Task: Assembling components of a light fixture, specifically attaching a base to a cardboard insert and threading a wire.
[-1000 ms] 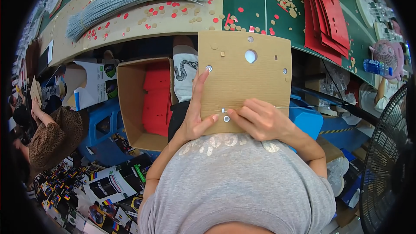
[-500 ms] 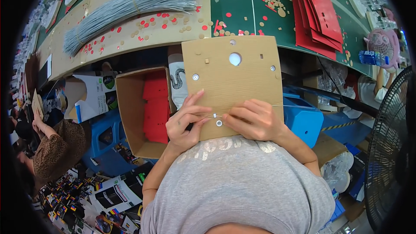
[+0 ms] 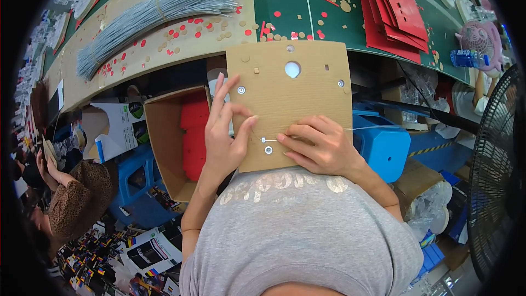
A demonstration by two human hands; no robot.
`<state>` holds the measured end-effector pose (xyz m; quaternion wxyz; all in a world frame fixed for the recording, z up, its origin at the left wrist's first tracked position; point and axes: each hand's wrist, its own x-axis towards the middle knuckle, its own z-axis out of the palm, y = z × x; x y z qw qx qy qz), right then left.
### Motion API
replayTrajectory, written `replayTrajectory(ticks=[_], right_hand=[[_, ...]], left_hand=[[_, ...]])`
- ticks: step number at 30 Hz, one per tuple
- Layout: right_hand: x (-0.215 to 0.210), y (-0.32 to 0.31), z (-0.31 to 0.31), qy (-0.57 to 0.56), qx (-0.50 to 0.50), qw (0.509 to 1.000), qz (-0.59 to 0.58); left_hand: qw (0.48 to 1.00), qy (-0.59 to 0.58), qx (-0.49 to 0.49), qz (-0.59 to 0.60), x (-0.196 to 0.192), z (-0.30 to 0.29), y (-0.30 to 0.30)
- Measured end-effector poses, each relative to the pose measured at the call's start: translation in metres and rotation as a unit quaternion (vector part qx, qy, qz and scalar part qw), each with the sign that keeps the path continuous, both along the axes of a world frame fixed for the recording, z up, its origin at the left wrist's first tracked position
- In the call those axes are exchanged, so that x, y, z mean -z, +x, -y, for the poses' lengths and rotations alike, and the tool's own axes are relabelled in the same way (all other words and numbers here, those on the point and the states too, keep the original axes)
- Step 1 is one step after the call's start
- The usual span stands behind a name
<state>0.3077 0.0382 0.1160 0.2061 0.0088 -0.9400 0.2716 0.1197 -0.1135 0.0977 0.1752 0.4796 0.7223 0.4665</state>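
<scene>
A brown cardboard panel (image 3: 296,98) lies before my chest, with a round hole near its far edge and small round fittings set in it. A thin silvery wire (image 3: 378,127) crosses its near part and sticks out past the right edge. My left hand (image 3: 226,131) pinches the wire's bent-up left end between thumb and index finger, the other fingers raised. My right hand (image 3: 320,142) rests on the panel, its fingertips closed on the wire. Between the hands, a small white piece (image 3: 263,140) sits on the wire, just beyond a round fitting (image 3: 268,150).
On the green table (image 3: 279,0) lie a bundle of wires (image 3: 159,13), red sheets (image 3: 392,13) and scattered discs. A cardboard box (image 3: 164,142) with red sheets stands left, a blue stool (image 3: 383,145) right, beside a black fan (image 3: 496,175). Another person (image 3: 79,197) sits far left.
My left hand has lifted and moved up-left, drawing the wire's left end upward and spreading its other fingers. My right hand stays on the wire. The view has shifted slightly.
</scene>
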Motion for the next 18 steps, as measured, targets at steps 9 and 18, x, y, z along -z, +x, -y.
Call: replayTrajectory(ticks=[9, 18], right_hand=[[0.044, 0.108, -0.031, -0.17, 0.481, 0.837, -0.199], [0.014, 0.07, -0.106, -0.439, 0.525, 0.626, -0.374]], left_hand=[[0.995, -0.091, -0.003, -0.046, -0.006, -0.001, -0.001], [0.985, -0.13, 0.003, -0.109, -0.015, -0.001, 0.005]])
